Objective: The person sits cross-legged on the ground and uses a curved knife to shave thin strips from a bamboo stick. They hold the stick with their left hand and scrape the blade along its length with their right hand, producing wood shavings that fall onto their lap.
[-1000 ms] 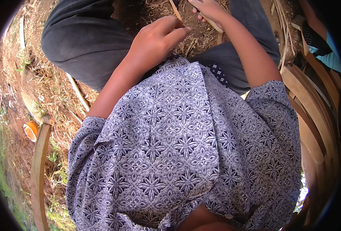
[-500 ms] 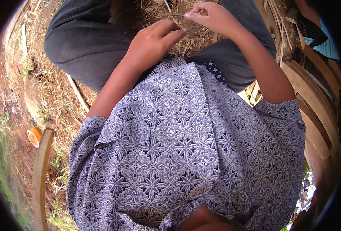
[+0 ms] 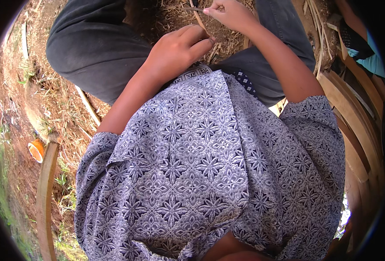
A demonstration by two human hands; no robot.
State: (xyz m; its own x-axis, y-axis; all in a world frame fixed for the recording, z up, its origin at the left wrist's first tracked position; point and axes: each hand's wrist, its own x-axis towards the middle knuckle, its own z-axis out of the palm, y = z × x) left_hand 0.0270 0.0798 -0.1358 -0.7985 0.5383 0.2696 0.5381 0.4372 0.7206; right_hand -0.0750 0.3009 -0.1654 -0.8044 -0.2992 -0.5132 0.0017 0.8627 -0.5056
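Patterned shirt (image 3: 166,174) over dark trousers (image 3: 96,48)

The person wears a loose woven shirt printed all over in greyish violet, navy and white. Eight-petalled stars alternate with diamonds of curling, leaf-like tracery. A front edge (image 3: 239,143) runs down the chest, and the collar (image 3: 188,243) lies open. The left sleeve (image 3: 99,145) and right sleeve (image 3: 312,115) are short and wide. Near the hem, a navy patch (image 3: 246,82) carries small white squares. The trousers are plain charcoal, softly creased. The left hand (image 3: 181,47) and right hand (image 3: 235,16) are bare.
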